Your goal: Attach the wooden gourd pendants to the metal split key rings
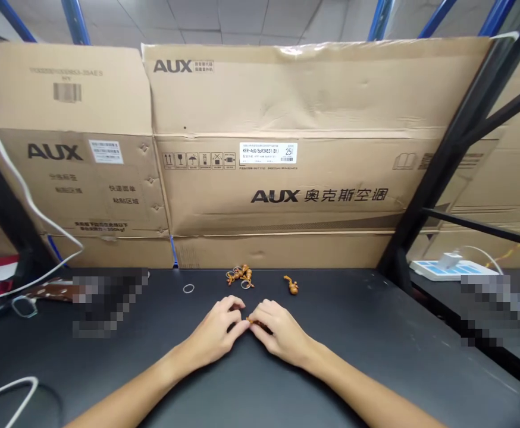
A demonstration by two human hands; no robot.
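Close together over the middle of the table are my left hand [219, 328] and my right hand [283, 331]. My right hand's fingers are closed round a small orange-brown gourd pendant [250, 321], mostly hidden by them. At its visible end, the thumb and finger of my left hand pinch the same piece. A loose gourd pendant [293, 287] with a curved stem lies beyond my right hand. Farther back, several gourd pendants [241, 274] lie in a small heap with metal rings among them. To their left, a single metal split ring [188, 289] rests flat on the tabletop.
Cardboard boxes [313, 101] stand along the back of the black table [188, 392]. Black rack posts [434, 137] rise at both sides. Glasses [24, 306] and a white cable [32, 202] are at left; a power strip [456, 270] with a plugged-in charger is at right.
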